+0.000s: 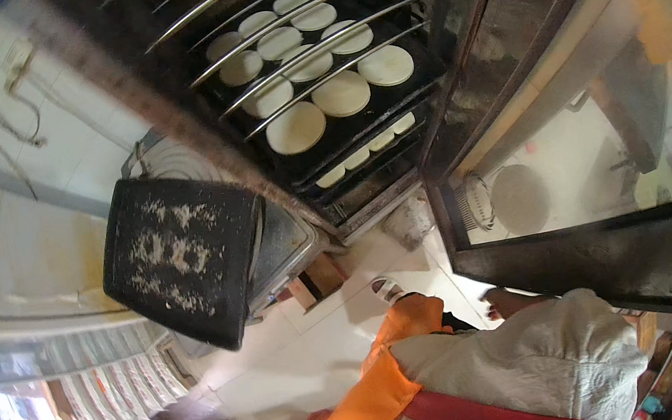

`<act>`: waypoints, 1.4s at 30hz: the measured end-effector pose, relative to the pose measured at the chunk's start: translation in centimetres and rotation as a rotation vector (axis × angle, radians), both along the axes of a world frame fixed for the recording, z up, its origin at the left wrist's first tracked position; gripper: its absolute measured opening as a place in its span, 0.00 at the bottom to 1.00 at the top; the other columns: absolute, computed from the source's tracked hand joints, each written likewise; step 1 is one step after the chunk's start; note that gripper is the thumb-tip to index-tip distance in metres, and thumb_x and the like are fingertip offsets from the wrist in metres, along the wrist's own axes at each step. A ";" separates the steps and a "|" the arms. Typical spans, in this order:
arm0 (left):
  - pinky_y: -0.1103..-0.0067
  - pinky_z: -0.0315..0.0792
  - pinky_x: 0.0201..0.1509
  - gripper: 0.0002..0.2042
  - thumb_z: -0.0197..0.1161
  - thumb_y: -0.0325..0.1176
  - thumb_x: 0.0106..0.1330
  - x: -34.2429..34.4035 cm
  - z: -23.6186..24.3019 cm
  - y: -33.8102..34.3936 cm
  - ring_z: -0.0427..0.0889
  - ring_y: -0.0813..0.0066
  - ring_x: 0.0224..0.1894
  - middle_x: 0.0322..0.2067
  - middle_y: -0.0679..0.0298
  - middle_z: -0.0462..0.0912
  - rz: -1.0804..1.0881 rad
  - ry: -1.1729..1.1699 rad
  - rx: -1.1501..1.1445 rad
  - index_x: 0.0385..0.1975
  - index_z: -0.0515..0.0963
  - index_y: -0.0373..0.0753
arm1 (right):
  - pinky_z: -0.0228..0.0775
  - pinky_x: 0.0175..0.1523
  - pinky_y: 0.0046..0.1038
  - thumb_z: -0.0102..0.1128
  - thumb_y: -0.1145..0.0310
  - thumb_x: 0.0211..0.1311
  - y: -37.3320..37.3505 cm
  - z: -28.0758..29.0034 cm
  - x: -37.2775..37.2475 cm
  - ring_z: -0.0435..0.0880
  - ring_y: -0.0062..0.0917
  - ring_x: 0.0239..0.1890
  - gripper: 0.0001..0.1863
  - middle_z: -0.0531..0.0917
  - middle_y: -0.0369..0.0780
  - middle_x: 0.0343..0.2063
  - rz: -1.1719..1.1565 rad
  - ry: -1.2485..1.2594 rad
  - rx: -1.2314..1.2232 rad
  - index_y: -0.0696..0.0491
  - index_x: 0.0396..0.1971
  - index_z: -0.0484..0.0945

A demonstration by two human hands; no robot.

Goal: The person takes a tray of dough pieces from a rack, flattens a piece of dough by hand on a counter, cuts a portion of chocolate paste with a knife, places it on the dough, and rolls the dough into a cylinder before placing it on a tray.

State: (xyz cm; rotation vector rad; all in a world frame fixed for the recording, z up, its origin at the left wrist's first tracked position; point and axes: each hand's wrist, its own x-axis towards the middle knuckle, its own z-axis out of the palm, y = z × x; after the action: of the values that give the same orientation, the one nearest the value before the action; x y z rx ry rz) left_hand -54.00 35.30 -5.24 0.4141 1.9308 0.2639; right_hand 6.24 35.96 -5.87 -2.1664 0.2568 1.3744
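My right hand (512, 302) hangs low beside the lower edge of an open glass door (590, 258), its fingers partly showing and apart, with nothing visible in them. A light grey sleeve covers that arm. My left hand is out of view. In front of me stands a cabinet with metal rack bars. A black tray (363, 131) inside carries several pale, flat dough rounds (340, 93) in rows. Below it, another tray shows the edges of more dough rounds (357, 157). At the left, a black baking tray (185, 256) dusted with white flour lies tilted on a metal surface.
The glass door swings out to the right, its dark frame close to my right arm. A metal stand (284, 240) supports the floury tray. Beneath it is a brown box (318, 281). Pale floor tiles (274, 343) stretch around my foot. Cables (11, 129) hang on the left wall.
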 end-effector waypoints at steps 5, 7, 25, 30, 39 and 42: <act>0.69 0.77 0.35 0.14 0.64 0.36 0.63 1.1 4.9 5.1 0.84 0.68 0.38 0.39 0.62 0.84 -0.160 0.044 -0.025 0.47 0.76 0.43 | 0.67 0.47 0.26 0.72 0.58 0.55 26.5 -7.5 -2.9 0.76 0.20 0.43 0.38 0.81 0.36 0.44 -0.193 0.198 0.687 0.51 0.65 0.68; 0.69 0.77 0.35 0.15 0.64 0.36 0.63 1.3 7.0 7.0 0.84 0.68 0.38 0.41 0.62 0.84 -0.203 0.061 -0.004 0.49 0.75 0.43 | 0.44 0.74 0.37 0.76 0.59 0.52 37.9 -0.9 -2.3 0.58 0.32 0.73 0.59 0.66 0.45 0.69 -0.325 0.337 0.749 0.54 0.76 0.41; 0.61 0.62 0.70 0.38 0.58 0.51 0.72 22.8 10.7 15.5 0.59 0.60 0.73 0.75 0.62 0.52 -0.487 -0.563 0.248 0.74 0.50 0.39 | 0.72 0.35 0.30 0.67 0.78 0.45 10.8 -1.0 -6.1 0.77 0.26 0.39 0.35 0.77 0.42 0.35 -0.441 0.329 0.847 0.58 0.57 0.64; 0.63 0.69 0.65 0.27 0.63 0.46 0.69 29.1 10.1 11.5 0.77 0.60 0.60 0.57 0.60 0.79 -0.123 -1.012 0.060 0.63 0.70 0.37 | 0.71 0.33 0.25 0.66 0.78 0.51 -10.1 12.1 -11.2 0.78 0.26 0.34 0.26 0.77 0.38 0.31 -0.687 0.262 0.539 0.58 0.51 0.68; 0.68 0.77 0.49 0.11 0.60 0.26 0.56 33.7 -1.8 -11.4 0.83 0.66 0.47 0.40 0.63 0.84 -0.289 -0.682 -0.194 0.39 0.81 0.36 | 0.81 0.41 0.49 0.55 0.71 0.58 -42.9 3.2 -6.0 0.82 0.47 0.36 0.13 0.78 0.49 0.33 -0.774 0.697 0.473 0.63 0.39 0.73; 0.72 0.76 0.41 0.05 0.62 0.25 0.53 39.3 -2.7 -19.5 0.81 0.68 0.36 0.29 0.66 0.81 -0.303 -0.762 -0.324 0.29 0.80 0.39 | 0.83 0.42 0.43 0.53 0.65 0.59 -52.8 2.1 -3.9 0.84 0.50 0.34 0.18 0.81 0.54 0.37 -0.695 0.489 0.401 0.66 0.41 0.73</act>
State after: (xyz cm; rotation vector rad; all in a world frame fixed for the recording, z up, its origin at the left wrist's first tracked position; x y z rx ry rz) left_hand -14.65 15.80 -7.96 0.3193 1.1165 -0.0892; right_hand 2.33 -16.88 -3.75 -1.2137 0.7617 1.3526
